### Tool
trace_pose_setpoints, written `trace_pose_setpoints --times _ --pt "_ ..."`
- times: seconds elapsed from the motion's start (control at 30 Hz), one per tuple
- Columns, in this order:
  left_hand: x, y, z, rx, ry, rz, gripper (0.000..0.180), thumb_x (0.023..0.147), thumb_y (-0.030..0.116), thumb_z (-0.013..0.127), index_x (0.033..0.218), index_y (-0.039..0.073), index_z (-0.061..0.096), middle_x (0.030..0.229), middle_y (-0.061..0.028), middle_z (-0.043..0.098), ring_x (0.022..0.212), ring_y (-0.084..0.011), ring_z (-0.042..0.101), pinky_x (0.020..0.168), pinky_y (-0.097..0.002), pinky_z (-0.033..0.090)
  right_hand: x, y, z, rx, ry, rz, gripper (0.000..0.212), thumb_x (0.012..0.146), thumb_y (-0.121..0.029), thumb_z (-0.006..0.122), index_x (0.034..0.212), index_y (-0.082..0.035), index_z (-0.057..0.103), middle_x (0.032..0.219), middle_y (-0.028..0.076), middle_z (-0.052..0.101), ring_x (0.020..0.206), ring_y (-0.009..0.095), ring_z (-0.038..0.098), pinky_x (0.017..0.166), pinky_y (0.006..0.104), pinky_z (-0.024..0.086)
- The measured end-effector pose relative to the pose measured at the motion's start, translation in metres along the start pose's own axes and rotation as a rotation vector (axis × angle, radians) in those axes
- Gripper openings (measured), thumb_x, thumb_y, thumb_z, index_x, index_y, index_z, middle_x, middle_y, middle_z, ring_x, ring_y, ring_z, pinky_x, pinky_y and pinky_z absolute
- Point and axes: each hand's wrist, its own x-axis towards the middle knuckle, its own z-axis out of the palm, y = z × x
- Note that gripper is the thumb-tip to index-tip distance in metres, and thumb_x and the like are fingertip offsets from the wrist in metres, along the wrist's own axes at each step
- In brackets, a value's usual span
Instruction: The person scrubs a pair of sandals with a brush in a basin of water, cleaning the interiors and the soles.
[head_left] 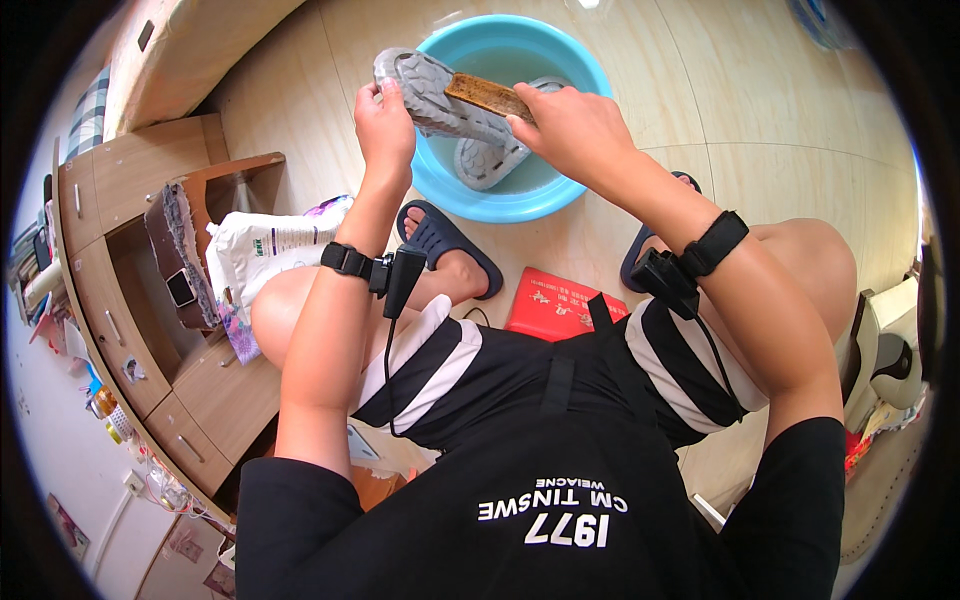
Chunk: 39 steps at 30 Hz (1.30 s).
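My left hand (384,125) is closed round one end of a grey slipper (425,82), holding it tilted over the left rim of a blue basin (590,62) with its ridged sole showing. In my right hand (575,128) is a brown wooden scrubbing brush (490,97), whose far end lies against the sole; its bristles are hidden from me. A second grey slipper (487,165) rests in the cloudy water of the basin, partly covered by the brush and the held slipper.
The basin stands on a tiled floor (770,110) beyond my feet in dark blue slides (452,245). Between my feet lies a red box (548,303). To the left are a white plastic bag (265,250) and a wooden cabinet (150,165). Straps with small devices circle both forearms.
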Motion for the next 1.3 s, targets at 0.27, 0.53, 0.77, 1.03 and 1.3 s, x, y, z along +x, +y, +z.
trace_pose_setpoints --times 0.27,0.53,0.77,1.03,1.3 --pt "-0.013 0.012 0.003 -0.031 -0.043 0.014 0.037 0.109 0.028 0.053 0.125 -0.005 0.056 0.108 -0.0101 0.069 0.09 -0.0131 0.06 0.082 -0.0285 0.049 0.008 0.007 -0.003 0.014 0.008 0.026 0.035 0.097 -0.038 0.061 0.117 -0.01 0.067 0.083 0.015 0.073 0.078 0.037 0.07 0.067 0.0501 0.056" --pt "0.0 -0.005 -0.007 -0.268 -0.019 0.035 0.031 0.112 0.027 0.043 0.122 0.002 0.057 0.111 -0.0074 0.067 0.093 -0.0153 0.064 0.086 -0.0306 0.051 0.013 0.016 0.012 0.077 -0.037 0.076 0.038 0.096 -0.039 0.057 0.101 -0.004 0.07 0.087 0.02 0.074 0.083 0.039 0.072 0.072 0.0493 0.058" --pt "-0.007 0.021 -0.018 -0.407 0.035 -0.16 0.034 0.112 0.034 0.034 0.128 0.012 0.055 0.123 -0.004 0.064 0.109 -0.021 0.059 0.094 -0.0508 0.042 0.022 0.011 0.001 0.415 -0.024 0.296 0.048 0.101 -0.045 0.05 0.111 -0.001 0.065 0.099 0.024 0.073 0.093 0.042 0.071 0.082 0.0524 0.056" --pt "-0.018 0.031 -0.011 -0.604 0.039 -0.294 0.035 0.112 0.033 0.029 0.129 0.012 0.052 0.128 -0.0081 0.062 0.111 -0.0277 0.06 0.093 -0.06 0.044 0.014 0.004 0.01 0.505 0.01 0.265 0.051 0.103 -0.046 0.048 0.112 0.003 0.06 0.093 0.027 0.072 0.09 0.045 0.07 0.082 0.0548 0.055" --pt "-0.01 0.025 -0.015 -0.625 0.105 -0.315 0.038 0.112 0.035 0.028 0.135 0.014 0.05 0.136 -0.0074 0.059 0.12 -0.0288 0.058 0.1 -0.0617 0.041 0.002 -0.012 0.004 0.392 0.003 0.024 0.046 0.102 -0.046 0.053 0.108 -0.001 0.055 0.081 0.026 0.07 0.076 0.047 0.069 0.07 0.0556 0.055"
